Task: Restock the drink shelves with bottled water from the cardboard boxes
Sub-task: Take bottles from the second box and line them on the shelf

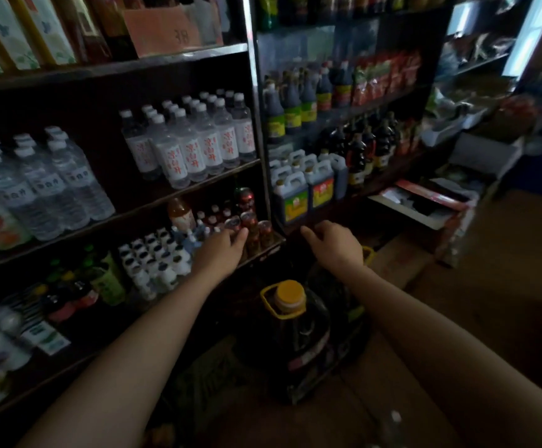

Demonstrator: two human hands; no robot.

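Dark oil jug (290,321) is seen below the red cans (252,227). Left hand (222,248) is laid against the cans, fingers loosely extended; right hand (332,242) is hung right of them, loosely curled, empty.

The room is dim. Pale light comes in from a bright window (531,33) far right. The shelves (108,215) look dark and shadowy. Everything is a bit blurry, and straight lines bend near the edges.

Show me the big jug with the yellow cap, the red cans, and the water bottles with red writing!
big jug (290,297), head view, on its yellow cap.
red cans (249,219), head view, top of one can.
water bottles (195,158), head view, on a red-lettered label.
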